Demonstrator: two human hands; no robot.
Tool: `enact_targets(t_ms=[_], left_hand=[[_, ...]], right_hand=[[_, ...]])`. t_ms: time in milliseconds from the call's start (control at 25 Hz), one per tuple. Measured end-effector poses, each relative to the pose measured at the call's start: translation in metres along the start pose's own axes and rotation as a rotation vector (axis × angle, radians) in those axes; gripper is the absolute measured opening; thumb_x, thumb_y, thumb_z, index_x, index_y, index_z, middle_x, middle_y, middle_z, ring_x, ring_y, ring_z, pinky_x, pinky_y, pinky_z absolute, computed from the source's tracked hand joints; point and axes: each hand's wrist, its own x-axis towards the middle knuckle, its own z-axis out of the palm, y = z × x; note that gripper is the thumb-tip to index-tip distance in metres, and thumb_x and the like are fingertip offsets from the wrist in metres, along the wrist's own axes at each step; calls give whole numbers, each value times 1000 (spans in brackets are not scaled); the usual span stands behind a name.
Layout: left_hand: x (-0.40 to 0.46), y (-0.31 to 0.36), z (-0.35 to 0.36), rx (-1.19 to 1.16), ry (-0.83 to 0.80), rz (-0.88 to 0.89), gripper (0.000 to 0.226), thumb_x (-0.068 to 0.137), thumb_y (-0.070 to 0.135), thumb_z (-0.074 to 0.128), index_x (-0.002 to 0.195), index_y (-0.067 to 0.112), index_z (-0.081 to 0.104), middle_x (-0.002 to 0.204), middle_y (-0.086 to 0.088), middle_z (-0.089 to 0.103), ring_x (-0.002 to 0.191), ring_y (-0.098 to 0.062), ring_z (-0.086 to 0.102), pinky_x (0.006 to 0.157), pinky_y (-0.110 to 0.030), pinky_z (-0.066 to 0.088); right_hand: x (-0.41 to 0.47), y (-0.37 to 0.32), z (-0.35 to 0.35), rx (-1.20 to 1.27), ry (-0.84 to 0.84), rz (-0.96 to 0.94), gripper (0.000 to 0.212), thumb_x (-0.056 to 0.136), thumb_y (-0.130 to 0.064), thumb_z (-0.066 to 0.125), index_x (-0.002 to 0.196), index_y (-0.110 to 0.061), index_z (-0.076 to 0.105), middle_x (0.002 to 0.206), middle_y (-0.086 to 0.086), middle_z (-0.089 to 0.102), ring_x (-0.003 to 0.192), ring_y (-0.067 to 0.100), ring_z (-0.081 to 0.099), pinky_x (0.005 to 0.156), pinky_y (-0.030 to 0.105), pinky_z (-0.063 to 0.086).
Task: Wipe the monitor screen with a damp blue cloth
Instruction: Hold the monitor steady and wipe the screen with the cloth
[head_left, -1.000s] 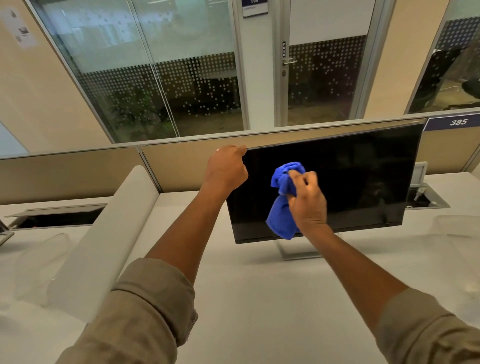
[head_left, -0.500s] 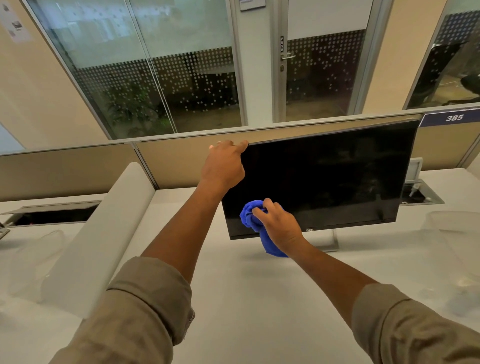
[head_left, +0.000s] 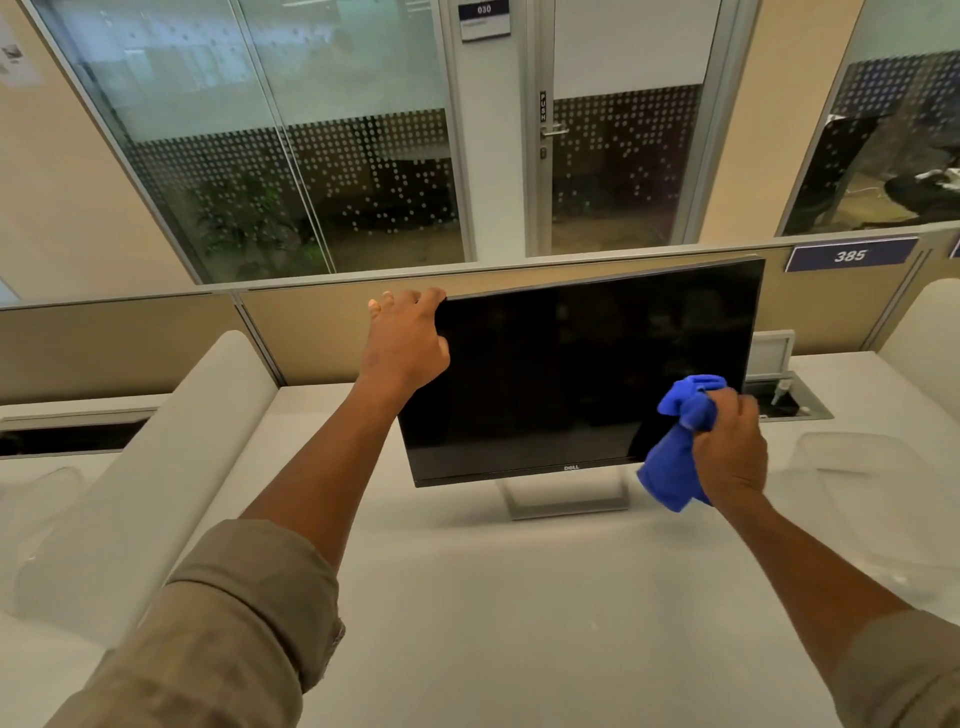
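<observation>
The wiping step is under way: the person is standing over the white surface (head_left: 519, 597), with the right hand (head_left: 730, 447) bunching the blue cloth (head_left: 675, 467) in a closed grip and pressing it against the lower right corner of the monitor (head_left: 571, 374), whose dark screen is facing them on its stand at the middle of the surface. The left hand (head_left: 402, 345) is bracing the monitor's upper left corner, fingers hooking over the top edge and thumb lying against the side. To my eye the next move is calling for a sweep back across the glass, probably higher up, with steady bracing so the panel is not rocking. Counting: one monitor, one cloth, two hands, and one numbered plate (head_left: 850, 254) reading 385 on the partition behind.
</observation>
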Motion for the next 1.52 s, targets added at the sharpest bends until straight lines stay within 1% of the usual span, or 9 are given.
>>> enact_targets(t_ms=[240,400,600,720,880,1000,1120,1360,1520], left_hand=[[0,3,0,-37,0,-28,60,75,14,56,134,19,49,123,-13,58,118,-36,48,113,-59,22],[0,5,-4,-83,-16,-48,59,75,11,56,133,18,51,125,-11,59,119,-34,48,113,-59,23],[-1,9,-10,-123,-16,-83,57,77,8,54,133,18,53,126,-10,60,120,-32,49,110,-55,32],[-1,11,-10,-138,-16,-94,56,78,7,55,133,18,54,125,-10,61,118,-31,50,108,-54,34],[-3,11,-11,-163,8,-96,55,77,6,54,130,18,56,119,-10,63,113,-30,52,106,-54,37],[-3,11,-10,-194,23,-102,55,76,4,54,129,19,58,117,-8,65,112,-29,54,106,-56,38],[-3,12,-9,-204,50,-109,55,75,2,54,126,19,60,111,-7,67,107,-29,56,104,-58,39],[-3,13,-5,-184,91,-113,55,73,2,53,124,19,62,110,-8,67,106,-30,56,104,-58,38],[-4,12,-2,-185,116,-109,53,74,2,54,124,19,62,108,-10,67,104,-31,56,105,-60,36]], right_hand=[[14,-6,-12,267,183,118,43,83,-19,70,119,-15,47,112,13,57,98,30,60,79,32,44],[30,-71,-15,282,201,-92,42,83,-16,69,121,-17,49,113,13,53,94,28,59,76,38,52],[2,-148,19,184,5,-400,38,78,-14,70,114,-17,59,105,8,51,71,30,60,55,36,51],[-20,-160,38,60,-45,-613,25,85,-17,67,108,-20,56,98,2,50,63,13,50,51,22,45],[-9,-145,30,-34,-71,-728,24,90,-21,60,113,-22,53,102,1,51,70,14,55,52,26,53],[17,-119,3,-29,-10,-587,24,87,-21,61,111,-19,56,103,6,53,65,26,59,48,33,50],[49,-87,-29,-1,64,-419,35,84,-14,63,118,-15,57,108,11,53,72,35,60,57,40,54],[104,-73,-78,78,297,-298,39,80,-12,67,117,-14,57,106,16,56,85,35,58,69,31,43],[113,-69,-80,22,280,-316,38,82,-16,68,117,-16,54,106,14,55,83,34,58,66,31,41]])
